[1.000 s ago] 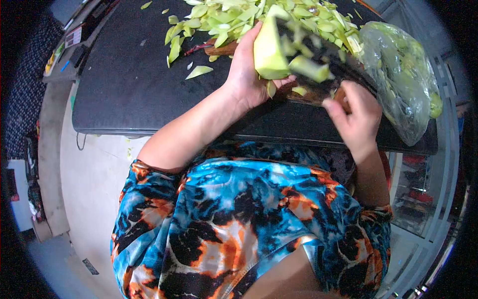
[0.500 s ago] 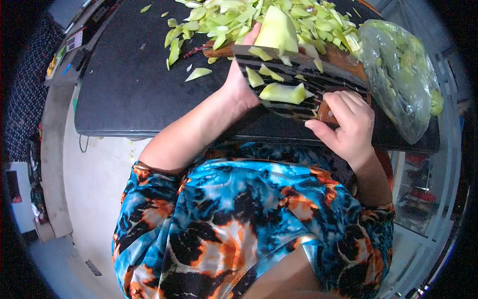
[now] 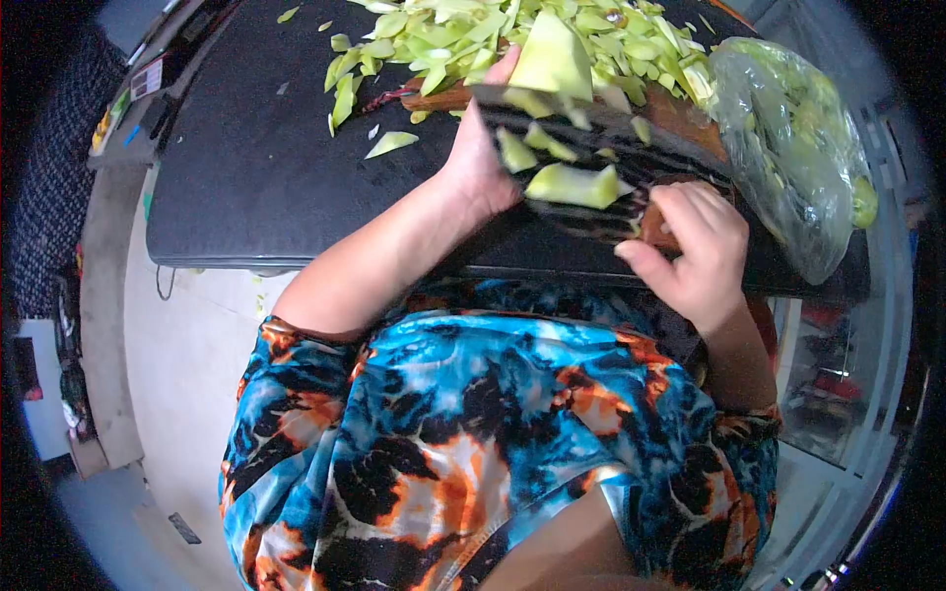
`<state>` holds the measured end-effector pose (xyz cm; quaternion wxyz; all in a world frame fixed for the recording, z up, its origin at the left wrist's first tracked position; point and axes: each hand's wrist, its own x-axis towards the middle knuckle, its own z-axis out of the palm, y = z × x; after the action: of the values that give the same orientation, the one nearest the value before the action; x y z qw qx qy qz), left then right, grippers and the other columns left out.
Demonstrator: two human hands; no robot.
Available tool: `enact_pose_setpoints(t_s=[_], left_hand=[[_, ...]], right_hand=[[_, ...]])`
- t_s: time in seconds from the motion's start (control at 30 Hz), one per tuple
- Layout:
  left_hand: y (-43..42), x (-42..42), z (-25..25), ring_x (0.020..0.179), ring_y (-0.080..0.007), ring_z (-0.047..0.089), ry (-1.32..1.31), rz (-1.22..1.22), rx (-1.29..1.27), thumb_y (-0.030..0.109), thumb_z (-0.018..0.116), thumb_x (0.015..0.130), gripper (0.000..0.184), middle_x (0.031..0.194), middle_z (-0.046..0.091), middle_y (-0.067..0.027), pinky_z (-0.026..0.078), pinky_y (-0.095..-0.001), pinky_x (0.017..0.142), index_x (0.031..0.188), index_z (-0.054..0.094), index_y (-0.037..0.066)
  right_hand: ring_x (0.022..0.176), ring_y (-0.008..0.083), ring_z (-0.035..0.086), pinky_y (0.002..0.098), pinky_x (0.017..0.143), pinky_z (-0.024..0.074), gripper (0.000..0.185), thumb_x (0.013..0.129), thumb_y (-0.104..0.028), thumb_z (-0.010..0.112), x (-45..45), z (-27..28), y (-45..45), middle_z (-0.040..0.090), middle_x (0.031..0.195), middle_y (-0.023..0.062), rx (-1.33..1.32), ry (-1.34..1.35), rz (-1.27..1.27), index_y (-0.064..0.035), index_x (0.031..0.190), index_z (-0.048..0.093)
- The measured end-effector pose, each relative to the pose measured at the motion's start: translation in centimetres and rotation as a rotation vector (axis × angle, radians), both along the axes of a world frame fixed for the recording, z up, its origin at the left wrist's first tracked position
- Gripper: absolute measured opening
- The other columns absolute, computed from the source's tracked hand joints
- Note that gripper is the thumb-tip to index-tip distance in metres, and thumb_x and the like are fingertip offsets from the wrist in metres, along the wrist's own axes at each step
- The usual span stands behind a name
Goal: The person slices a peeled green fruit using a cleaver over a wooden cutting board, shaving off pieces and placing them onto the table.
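Observation:
My left hand (image 3: 483, 158) is wrapped round a large pale green fruit (image 3: 554, 59), whose lower part the blade hides. In my right hand (image 3: 702, 241) is the wooden handle of a broad dark cleaver (image 3: 591, 133), its blade flat in front of the fruit. Several green slices cling to the blade, the largest slice (image 3: 574, 185) near its middle. Behind the fruit lies a heap of green slices (image 3: 443, 39), partly over a wooden board (image 3: 680, 116).
A clear plastic bag (image 3: 788, 158) with green pieces inside lies on the right of the black table (image 3: 246, 187). One loose slice (image 3: 392, 145) is left of my left hand. A glass-sided case (image 3: 818, 384) stands below right.
The cleaver first blurred beside the fruit, then swung left across its front with my right hand. Since half a second ago it has shifted slightly right. My left hand keeps its hold.

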<state>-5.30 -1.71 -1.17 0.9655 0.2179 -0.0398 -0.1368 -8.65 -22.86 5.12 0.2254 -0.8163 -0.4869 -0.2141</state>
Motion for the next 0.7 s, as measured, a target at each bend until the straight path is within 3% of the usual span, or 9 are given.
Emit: enact_pose_setpoints(t_s=[0.1, 0.43, 0.47, 0.57, 0.7], left_hand=[[0.2, 0.2, -0.4, 0.098, -0.0279, 0.059, -0.068, -0.117, -0.117, 0.055, 0.043, 0.087, 0.057, 0.111, 0.059, -0.0141, 0.047, -0.0439, 0.087, 0.122, 0.049, 0.009], [-1.4, -2.6, 2.9, 0.102, -0.0269, 0.057, 0.099, 0.194, 0.232, 0.054, 0.038, 0.089, 0.056, 0.115, 0.057, -0.0134, 0.046, -0.0446, 0.091, 0.122, 0.048, 0.010], [-1.2, -2.0, 2.2, 0.094, -0.0248, 0.061, 0.100, 0.184, 0.184, 0.054, 0.038, 0.090, 0.053, 0.109, 0.059, -0.0119, 0.052, -0.0418, 0.081, 0.118, 0.050, 0.010], [-0.8, -1.8, 2.0, 0.076, -0.0206, 0.064, 0.107, 0.144, 0.291, 0.053, 0.037, 0.090, 0.051, 0.095, 0.063, -0.0097, 0.055, -0.0359, 0.056, 0.114, 0.051, 0.010], [-0.7, -1.6, 2.4, 0.079, -0.0212, 0.064, 0.054, 0.134, 0.236, 0.054, 0.037, 0.090, 0.052, 0.097, 0.063, -0.0101, 0.055, -0.0357, 0.056, 0.115, 0.051, 0.011]], right_hand=[[0.059, 0.0251, 0.055, 0.0351, 0.054, 0.0429, 0.037, 0.069, -0.038, 0.072, 0.2, -0.6, 0.2, 0.053, 0.064, 0.0058, -0.006, -0.049, 0.011, -0.0067, 0.078, 0.054], [0.057, 0.0255, 0.054, 0.0361, 0.052, 0.0417, 0.033, 0.072, -0.036, 0.070, 0.8, -0.9, 0.5, 0.052, 0.062, 0.0055, 0.019, -0.063, -0.077, -0.0088, 0.072, 0.053], [0.056, 0.0254, 0.054, 0.0362, 0.051, 0.0415, 0.032, 0.073, -0.036, 0.070, 1.1, -0.9, 0.4, 0.052, 0.062, 0.0053, 0.030, -0.055, -0.093, -0.0092, 0.071, 0.052], [0.057, 0.0257, 0.056, 0.0345, 0.051, 0.0420, 0.030, 0.078, -0.031, 0.067, 3.5, -1.3, -0.4, 0.055, 0.063, 0.0090, 0.086, 0.213, -0.367, -0.0055, 0.074, 0.052], [0.056, 0.0257, 0.056, 0.0334, 0.052, 0.0427, 0.026, 0.079, -0.027, 0.067, 6.0, -1.7, -2.1, 0.057, 0.064, 0.0111, 0.161, 0.335, -0.450, -0.0047, 0.079, 0.055]])
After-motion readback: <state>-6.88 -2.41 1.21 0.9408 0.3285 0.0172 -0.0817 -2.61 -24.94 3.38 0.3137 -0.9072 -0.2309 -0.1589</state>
